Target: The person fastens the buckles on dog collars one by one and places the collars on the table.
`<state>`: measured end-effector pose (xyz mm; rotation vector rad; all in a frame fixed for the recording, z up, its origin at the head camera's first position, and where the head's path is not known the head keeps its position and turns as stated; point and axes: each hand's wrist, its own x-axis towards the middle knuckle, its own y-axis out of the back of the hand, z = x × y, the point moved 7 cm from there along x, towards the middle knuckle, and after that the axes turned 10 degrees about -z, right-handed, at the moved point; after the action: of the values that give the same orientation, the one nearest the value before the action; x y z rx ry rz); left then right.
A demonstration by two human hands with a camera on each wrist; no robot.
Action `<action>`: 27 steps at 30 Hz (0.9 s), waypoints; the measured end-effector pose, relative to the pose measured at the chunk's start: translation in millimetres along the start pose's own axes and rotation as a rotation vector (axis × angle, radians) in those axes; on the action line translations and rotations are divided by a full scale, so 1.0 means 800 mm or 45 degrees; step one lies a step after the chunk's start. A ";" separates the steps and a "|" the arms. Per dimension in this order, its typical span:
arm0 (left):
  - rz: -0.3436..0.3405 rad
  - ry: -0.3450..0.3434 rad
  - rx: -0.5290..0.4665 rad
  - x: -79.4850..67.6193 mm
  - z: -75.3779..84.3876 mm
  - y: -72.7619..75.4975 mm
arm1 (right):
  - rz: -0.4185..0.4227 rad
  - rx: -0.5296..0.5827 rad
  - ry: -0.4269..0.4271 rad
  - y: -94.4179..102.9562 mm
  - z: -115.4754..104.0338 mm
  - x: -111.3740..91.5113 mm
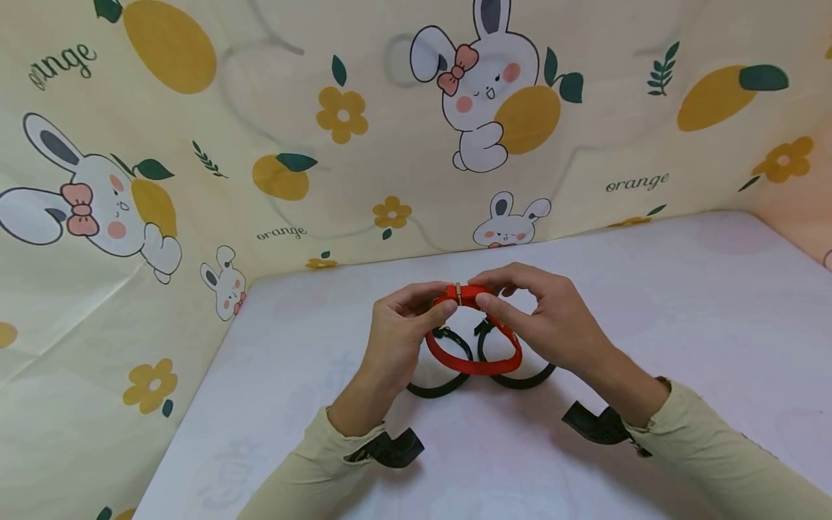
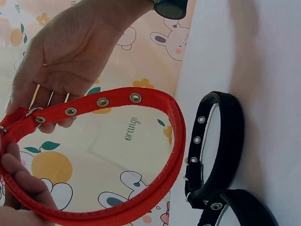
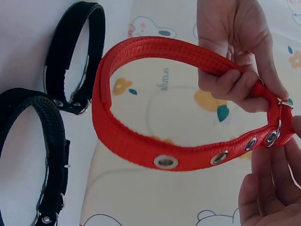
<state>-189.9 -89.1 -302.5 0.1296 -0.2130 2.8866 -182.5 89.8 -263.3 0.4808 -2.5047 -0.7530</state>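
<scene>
A red collar (image 1: 477, 367) with metal eyelets is held up, buckled into a loop, above the table. My left hand (image 1: 398, 336) pinches it between thumb and fingers just left of its metal buckle (image 1: 458, 293). On the other side of the buckle, my right hand (image 1: 552, 314) grips the strap with thumb and fingers. In the left wrist view, the red loop (image 2: 178, 141) hangs round, its eyelets along one side. Two black collars (image 1: 434, 392) (image 3: 75, 42), also fastened into loops, rest on the table beneath and behind the red one.
The white tabletop (image 1: 260, 404) extends around the hands. Behind and to the left hangs a cream cloth (image 1: 364, 180) printed with rabbits, oranges and flowers. Black devices (image 1: 398, 449) are strapped at both wrists, below the sleeves.
</scene>
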 end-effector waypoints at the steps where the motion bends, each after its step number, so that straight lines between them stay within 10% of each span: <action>1: -0.003 -0.005 -0.005 0.000 0.000 0.000 | 0.003 0.004 0.003 0.000 0.000 0.000; 27: -0.095 -0.086 -0.081 -0.001 0.004 -0.008 | -0.057 -0.073 -0.107 -0.011 0.012 0.003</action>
<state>-187.5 -83.6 -298.2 0.2186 -0.3054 2.8004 -188.1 86.0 -275.0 0.4960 -2.5493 -0.8765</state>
